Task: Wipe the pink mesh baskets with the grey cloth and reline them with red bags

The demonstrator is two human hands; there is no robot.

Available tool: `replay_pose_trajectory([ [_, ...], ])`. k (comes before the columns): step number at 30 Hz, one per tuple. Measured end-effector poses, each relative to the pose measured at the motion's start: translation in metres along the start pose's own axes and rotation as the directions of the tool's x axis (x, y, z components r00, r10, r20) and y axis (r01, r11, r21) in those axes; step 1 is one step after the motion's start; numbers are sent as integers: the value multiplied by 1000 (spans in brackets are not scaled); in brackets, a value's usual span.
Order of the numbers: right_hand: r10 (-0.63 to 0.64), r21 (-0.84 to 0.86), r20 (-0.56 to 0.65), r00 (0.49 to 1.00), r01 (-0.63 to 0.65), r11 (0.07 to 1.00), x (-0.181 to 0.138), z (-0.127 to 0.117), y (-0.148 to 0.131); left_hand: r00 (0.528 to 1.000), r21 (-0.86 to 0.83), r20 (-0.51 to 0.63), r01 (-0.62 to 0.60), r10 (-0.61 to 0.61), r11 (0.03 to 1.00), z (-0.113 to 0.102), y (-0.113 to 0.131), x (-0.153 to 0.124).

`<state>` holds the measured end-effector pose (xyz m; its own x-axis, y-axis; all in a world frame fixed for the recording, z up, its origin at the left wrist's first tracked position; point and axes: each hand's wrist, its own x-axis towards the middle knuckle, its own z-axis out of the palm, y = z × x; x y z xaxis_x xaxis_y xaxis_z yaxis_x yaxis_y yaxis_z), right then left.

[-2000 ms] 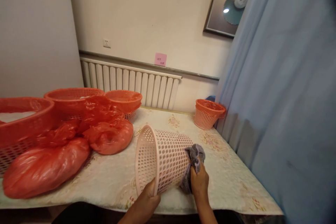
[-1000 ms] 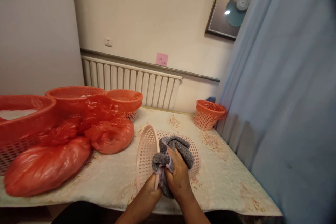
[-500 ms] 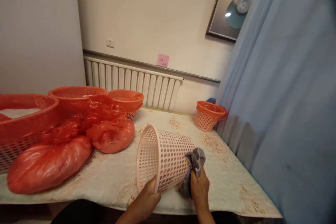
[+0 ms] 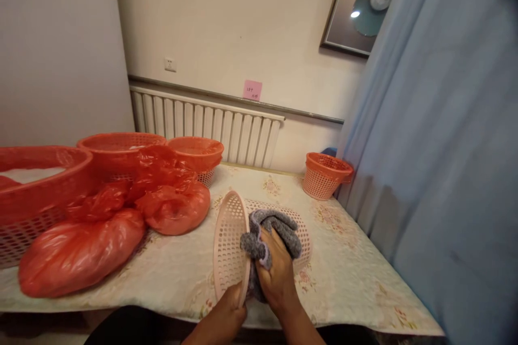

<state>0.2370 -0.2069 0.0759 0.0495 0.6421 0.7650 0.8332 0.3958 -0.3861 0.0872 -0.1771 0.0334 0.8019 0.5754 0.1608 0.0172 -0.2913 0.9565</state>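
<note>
A pale pink perforated plastic wastebasket (image 4: pixel 230 237) lies on its side on the flowered tablecloth, mouth toward the left. My left hand (image 4: pixel 224 315) grips its rim at the near lower edge. In my right hand (image 4: pixel 277 275) is a bunched grey cloth (image 4: pixel 279 226) with a lilac edge, pressed on the outer wall near the rim. The cloth and hand cover much of that wall. My right fingers are partly hidden by the cloth.
Left are a large basket (image 4: pixel 24 226) and two others (image 4: pixel 121 140) (image 4: pixel 196 159), lined with red bags. Tied, filled red bags (image 4: pixel 84 253) (image 4: pixel 178 210) lie before them. A lined basket (image 4: pixel 321 180) stands beside the blue curtain (image 4: pixel 424 145). A radiator (image 4: pixel 206 124) runs behind the table (image 4: pixel 364 280).
My right hand has moved the cloth leftward along the wastebasket, from its base end to near the rim. My left hand keeps its hold on the rim.
</note>
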Motion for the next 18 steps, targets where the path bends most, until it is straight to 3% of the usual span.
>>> replay_pose_trajectory([
  [4, 61, 32, 46, 997, -63, 998, 31, -6, -1, 999, 48, 42, -36, 34, 998, 1, -7, -4],
  [7, 85, 63, 54, 995, -89, 994, 36, -6, -5, 999, 56, 24, -31, 29, 998, 1, -6, -2],
  [13, 67, 61, 29, 997, -69, 996, 22, -3, -11, 985, -69, -173, -6, -6, 998, 1, 14, 14],
  [18, 105, 7, 13, 994, -105, 994, 19, -9, 22, 983, -145, -182, -63, 36, 987, 2, 21, 20],
])
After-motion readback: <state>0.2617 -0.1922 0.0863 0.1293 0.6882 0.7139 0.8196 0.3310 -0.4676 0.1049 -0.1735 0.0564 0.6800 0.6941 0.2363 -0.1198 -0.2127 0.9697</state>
